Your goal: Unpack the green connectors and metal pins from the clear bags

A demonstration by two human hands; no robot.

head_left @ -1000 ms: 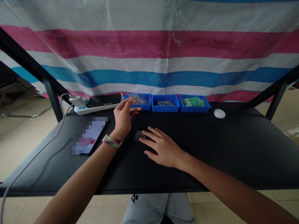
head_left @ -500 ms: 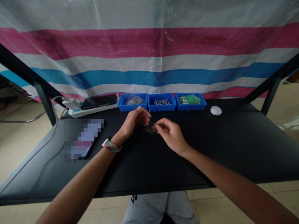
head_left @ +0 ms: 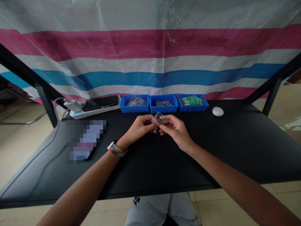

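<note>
Between my two hands is a small clear plastic bag [head_left: 159, 116] with something thin in it that is too small to name. My left hand [head_left: 143, 127], with a patterned band at its wrist, pinches the bag's left side. My right hand [head_left: 175, 128] pinches its right side. Just beyond the hands stands a blue bin of metal screws or nails [head_left: 164, 108]. To its left, another blue bin [head_left: 134, 109] holds clear bags with small parts. On its right, a third blue bin [head_left: 193, 108] contains a green bag and pale plugs.
At the back left, a dark phone [head_left: 101, 103] lies on a white power strip [head_left: 94, 112] with a charger and cable. A second, blurred-out phone [head_left: 87, 141] is on the black table [head_left: 150, 169]. A white mouse-like object [head_left: 217, 111] sits right. A striped sheet [head_left: 150, 47] hangs behind.
My left hand has moved right and closed on the clear bag. The bag is now held higher and upright between both hands, where before only my right hand pinched it.
</note>
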